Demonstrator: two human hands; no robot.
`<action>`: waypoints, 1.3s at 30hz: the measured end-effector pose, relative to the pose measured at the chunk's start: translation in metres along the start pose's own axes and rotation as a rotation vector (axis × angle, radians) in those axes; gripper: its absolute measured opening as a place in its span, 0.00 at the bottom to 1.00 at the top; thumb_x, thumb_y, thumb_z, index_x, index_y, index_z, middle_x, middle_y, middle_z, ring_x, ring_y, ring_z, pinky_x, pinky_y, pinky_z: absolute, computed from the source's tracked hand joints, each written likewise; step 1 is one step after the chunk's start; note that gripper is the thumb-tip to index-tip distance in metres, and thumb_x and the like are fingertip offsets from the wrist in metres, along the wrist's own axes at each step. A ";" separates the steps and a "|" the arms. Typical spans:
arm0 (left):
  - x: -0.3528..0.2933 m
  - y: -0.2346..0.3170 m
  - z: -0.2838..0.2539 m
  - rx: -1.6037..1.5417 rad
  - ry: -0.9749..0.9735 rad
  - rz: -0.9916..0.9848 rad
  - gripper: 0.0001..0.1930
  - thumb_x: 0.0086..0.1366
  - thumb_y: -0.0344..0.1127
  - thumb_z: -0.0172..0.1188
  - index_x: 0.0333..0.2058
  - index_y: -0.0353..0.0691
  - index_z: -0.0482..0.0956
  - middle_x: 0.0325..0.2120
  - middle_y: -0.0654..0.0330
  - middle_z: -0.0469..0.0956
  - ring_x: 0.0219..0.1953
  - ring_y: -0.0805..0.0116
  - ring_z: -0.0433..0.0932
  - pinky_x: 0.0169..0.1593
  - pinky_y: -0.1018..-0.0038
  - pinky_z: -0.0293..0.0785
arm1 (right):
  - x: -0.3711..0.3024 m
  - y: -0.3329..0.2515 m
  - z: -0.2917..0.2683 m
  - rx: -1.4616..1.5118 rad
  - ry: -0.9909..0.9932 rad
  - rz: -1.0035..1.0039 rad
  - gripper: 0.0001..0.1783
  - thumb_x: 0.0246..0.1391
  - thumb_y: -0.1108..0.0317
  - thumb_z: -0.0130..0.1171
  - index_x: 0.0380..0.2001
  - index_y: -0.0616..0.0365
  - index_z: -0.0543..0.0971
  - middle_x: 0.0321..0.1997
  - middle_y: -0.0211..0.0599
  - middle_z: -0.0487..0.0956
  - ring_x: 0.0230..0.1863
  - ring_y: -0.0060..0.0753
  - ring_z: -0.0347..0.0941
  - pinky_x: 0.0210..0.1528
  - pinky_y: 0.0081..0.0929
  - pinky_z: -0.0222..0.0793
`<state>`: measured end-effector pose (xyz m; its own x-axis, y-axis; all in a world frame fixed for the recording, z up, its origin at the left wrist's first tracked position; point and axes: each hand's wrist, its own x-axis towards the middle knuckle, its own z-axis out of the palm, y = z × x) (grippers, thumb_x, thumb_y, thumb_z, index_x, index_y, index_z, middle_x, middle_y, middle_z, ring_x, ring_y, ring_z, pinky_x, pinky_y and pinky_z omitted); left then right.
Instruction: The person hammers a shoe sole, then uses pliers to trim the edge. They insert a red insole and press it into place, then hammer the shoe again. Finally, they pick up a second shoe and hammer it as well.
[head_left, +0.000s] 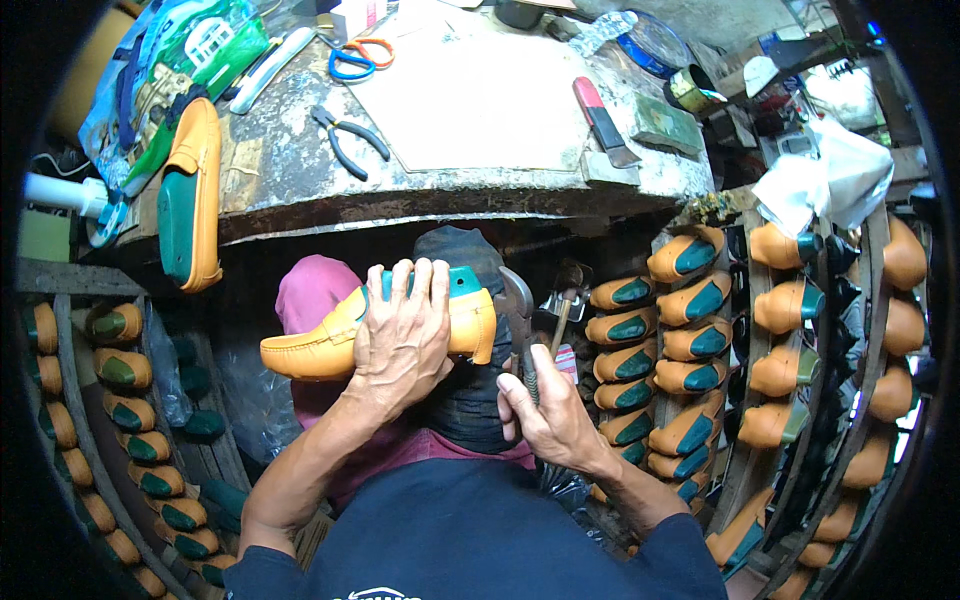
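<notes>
In front of my body, my left hand [405,325] is wrapped over a tan leather moccasin [310,348] fitted on a green shoe last [463,281]. The toe points left and the heel end is at the right, where a leather edge hangs loose. Part of the upper is hidden under my fingers. My right hand [552,410] closes around the handles of dark metal pincers [517,300]; their curved head is upward, just beside the shoe's heel. Another tan moccasin [203,200] on a green last leans at the bench's left edge.
The worn bench [290,190] holds cutting pliers [350,140], scissors [362,60], a red-handled blade [603,120] and a green block [667,124]. Wooden racks with several tan shoes [625,328] on lasts flank me. A wooden-handled tool [564,315] sits beyond my right hand.
</notes>
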<state>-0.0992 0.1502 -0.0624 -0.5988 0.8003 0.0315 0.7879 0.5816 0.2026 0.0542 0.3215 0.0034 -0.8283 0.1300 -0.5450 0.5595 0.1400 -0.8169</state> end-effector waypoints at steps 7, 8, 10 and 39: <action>0.002 0.007 0.000 -0.003 -0.025 -0.028 0.62 0.37 0.46 0.87 0.73 0.30 0.69 0.65 0.46 0.75 0.68 0.46 0.73 0.76 0.44 0.63 | 0.002 -0.011 -0.009 -0.214 0.031 -0.206 0.09 0.83 0.67 0.53 0.49 0.63 0.71 0.23 0.36 0.81 0.20 0.31 0.80 0.26 0.31 0.76; 0.002 0.007 0.001 0.000 -0.017 -0.024 0.63 0.37 0.46 0.87 0.73 0.29 0.69 0.64 0.46 0.75 0.68 0.46 0.73 0.76 0.45 0.63 | 0.003 -0.012 -0.009 -0.314 0.045 -0.140 0.09 0.82 0.66 0.54 0.48 0.63 0.71 0.23 0.38 0.81 0.20 0.32 0.79 0.26 0.34 0.75; 0.003 0.007 0.001 -0.004 -0.051 -0.032 0.63 0.37 0.46 0.87 0.73 0.29 0.69 0.64 0.46 0.75 0.68 0.46 0.73 0.76 0.45 0.62 | 0.010 -0.017 -0.013 -0.615 0.099 -0.326 0.09 0.80 0.67 0.55 0.46 0.62 0.72 0.21 0.38 0.79 0.19 0.33 0.78 0.24 0.36 0.73; 0.002 0.005 0.005 -0.018 0.013 0.002 0.56 0.42 0.45 0.83 0.70 0.27 0.71 0.59 0.47 0.75 0.65 0.45 0.73 0.72 0.43 0.64 | 0.006 -0.002 -0.010 -0.520 0.033 -0.215 0.13 0.76 0.67 0.59 0.49 0.65 0.69 0.25 0.60 0.75 0.32 0.70 0.77 0.37 0.60 0.67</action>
<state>-0.0956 0.1560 -0.0665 -0.5994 0.7993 0.0441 0.7863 0.5775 0.2198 0.0480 0.3319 0.0037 -0.9286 0.0744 -0.3637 0.3262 0.6310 -0.7038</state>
